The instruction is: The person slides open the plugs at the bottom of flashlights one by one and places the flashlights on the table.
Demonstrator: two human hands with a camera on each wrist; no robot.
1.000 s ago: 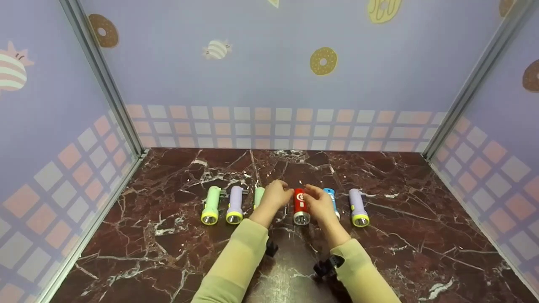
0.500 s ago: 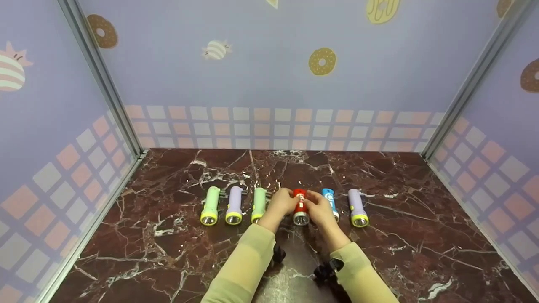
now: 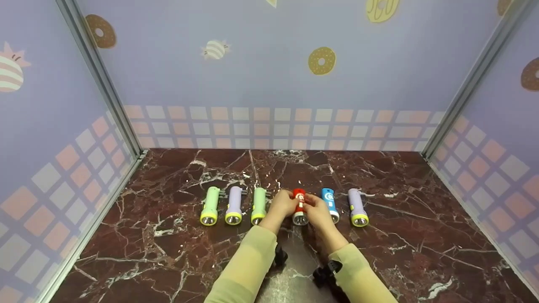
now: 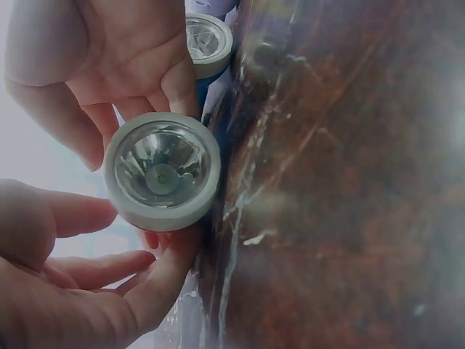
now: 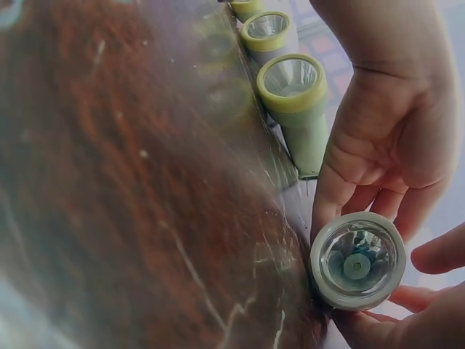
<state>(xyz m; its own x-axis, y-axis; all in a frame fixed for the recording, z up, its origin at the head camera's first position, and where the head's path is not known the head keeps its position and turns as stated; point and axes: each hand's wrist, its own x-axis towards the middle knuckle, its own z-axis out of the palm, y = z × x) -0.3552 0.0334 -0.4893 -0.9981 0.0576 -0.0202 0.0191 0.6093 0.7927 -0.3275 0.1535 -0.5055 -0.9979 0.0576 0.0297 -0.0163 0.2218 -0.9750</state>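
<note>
A red flashlight (image 3: 299, 194) with a silver head lies on the marble table, lens toward me. My left hand (image 3: 283, 205) holds its left side and my right hand (image 3: 318, 213) its right side, fingers curled along the body. Its round lens (image 4: 163, 173) faces the left wrist camera, between both hands. Seen from the right wrist, the lens end (image 5: 357, 263) sits low between the fingers. Just right of the right hand lies a blue flashlight (image 3: 329, 197). A green flashlight (image 3: 259, 200) lies left of the left hand, its front partly covered by that arm.
Further left lie a purple flashlight (image 3: 234, 203) and another green flashlight (image 3: 211, 201). At the row's right end is a second purple flashlight (image 3: 356, 205). Patterned panels (image 3: 269, 84) stand behind and at both sides of the dark red marble tabletop (image 3: 168, 248).
My left hand has moved right from beside the green flashlight to the red one. My right hand has drawn slightly left onto the red flashlight, uncovering more of the blue one.
</note>
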